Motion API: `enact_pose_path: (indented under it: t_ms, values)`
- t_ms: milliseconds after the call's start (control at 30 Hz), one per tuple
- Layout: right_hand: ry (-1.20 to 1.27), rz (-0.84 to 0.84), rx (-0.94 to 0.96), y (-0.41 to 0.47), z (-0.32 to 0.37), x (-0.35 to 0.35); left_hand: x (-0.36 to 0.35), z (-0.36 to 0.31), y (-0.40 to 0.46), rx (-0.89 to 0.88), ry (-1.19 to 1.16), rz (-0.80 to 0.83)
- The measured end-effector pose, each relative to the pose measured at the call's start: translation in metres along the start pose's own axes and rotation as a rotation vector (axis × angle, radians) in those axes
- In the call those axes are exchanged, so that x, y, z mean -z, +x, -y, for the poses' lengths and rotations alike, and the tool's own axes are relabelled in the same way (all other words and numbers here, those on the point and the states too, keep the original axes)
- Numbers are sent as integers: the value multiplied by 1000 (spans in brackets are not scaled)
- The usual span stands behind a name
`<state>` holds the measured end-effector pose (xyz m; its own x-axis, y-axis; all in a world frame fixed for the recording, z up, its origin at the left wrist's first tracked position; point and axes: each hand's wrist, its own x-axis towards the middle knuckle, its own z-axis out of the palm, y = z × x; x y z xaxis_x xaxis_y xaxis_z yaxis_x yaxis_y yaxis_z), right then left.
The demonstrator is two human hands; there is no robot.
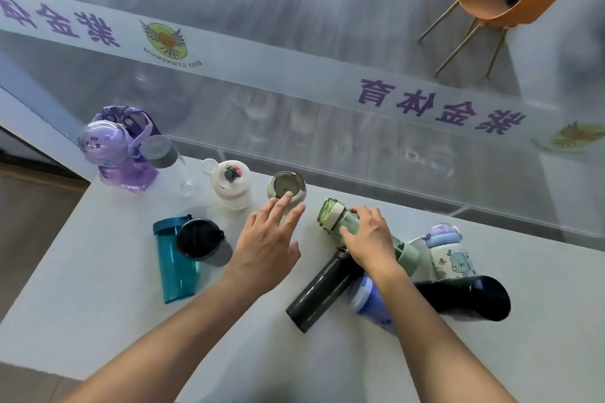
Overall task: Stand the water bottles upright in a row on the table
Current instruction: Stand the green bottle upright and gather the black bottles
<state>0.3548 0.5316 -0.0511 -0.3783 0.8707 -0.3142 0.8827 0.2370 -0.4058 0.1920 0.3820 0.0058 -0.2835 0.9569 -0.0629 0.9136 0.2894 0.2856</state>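
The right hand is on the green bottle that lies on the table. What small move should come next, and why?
Probably tip the green bottle upright with the right hand and set it just right of the beige cup. It lies on its side under that hand, while four bottles already stand in a row along the far edge of the table. The left hand hovers open, free to steady it.

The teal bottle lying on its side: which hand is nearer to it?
Left. The left hand hovers open just right of the teal bottle; the right hand grips the green bottle farther right.
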Motion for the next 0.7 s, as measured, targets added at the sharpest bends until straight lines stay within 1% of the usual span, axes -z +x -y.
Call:
enact_pose_path:
  t_ms: [133, 200, 300, 400, 467, 533, 700]
  values:
    - [-173, 112, 91, 29, -1, -8, -15, -7, 15, 103, 52, 19]
    - [-255, 163, 109, 40, 2, -16, -21, -6, 20, 160, 50, 56]
    - [-353, 193, 93, 55, 4, -26, -27, -6, 22, 225, 45, 97]
    - [-416, 197, 76, 67, 2, -32, -26, -6, 25, 252, 45, 83]
    - [-409, 176, 82, 72, 0, -31, -25, -6, 27, 262, 53, 81]
    - [-352, 123, 98, 73, 2, -21, -25, -7, 28, 275, 34, 88]
    - [-9, -86, 162, 64, 20, 32, -28, -9, 25, 294, -14, 97]
